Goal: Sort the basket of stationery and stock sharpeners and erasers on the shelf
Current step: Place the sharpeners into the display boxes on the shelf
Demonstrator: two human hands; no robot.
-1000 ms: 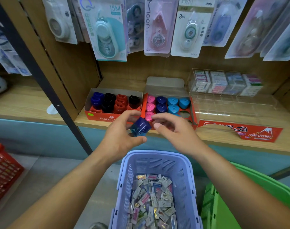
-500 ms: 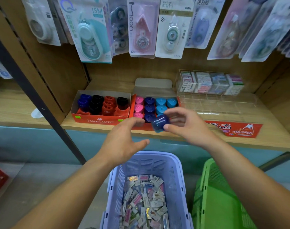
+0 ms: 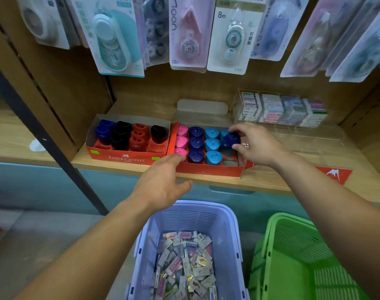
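Right hand (image 3: pixel 256 146) curled round a dark blue sharpener (image 3: pixel 231 139), pinched at the fingertips over the rightmost column of the red display box (image 3: pixel 206 171), beside rows of pink and blue sharpeners (image 3: pixel 196 144). Left hand (image 3: pixel 161 182) relaxed and spread, holding nothing, fingertips at the box's front-left edge. Faber-Castell box (image 3: pixel 126 158) just left, both on the wooden shelf (image 3: pixel 271 182). Below, lavender basket (image 3: pixel 193 217) of wrapped erasers (image 3: pixel 184 265); green basket (image 3: pixel 292 263) beside it.

Red sharpener box (image 3: pixel 206 171), bare slots (image 3: pixel 229 162) at its front right corner, right hand (image 3: pixel 257 144) holding a dark blue sharpener (image 3: pixel 230 139) over its right column, Faber-Castell box (image 3: pixel 126 158) touching its left side, clear eraser case (image 3: pixel 279 109) behind its right, tape packs (image 3: pixel 188 35) hanging overhead
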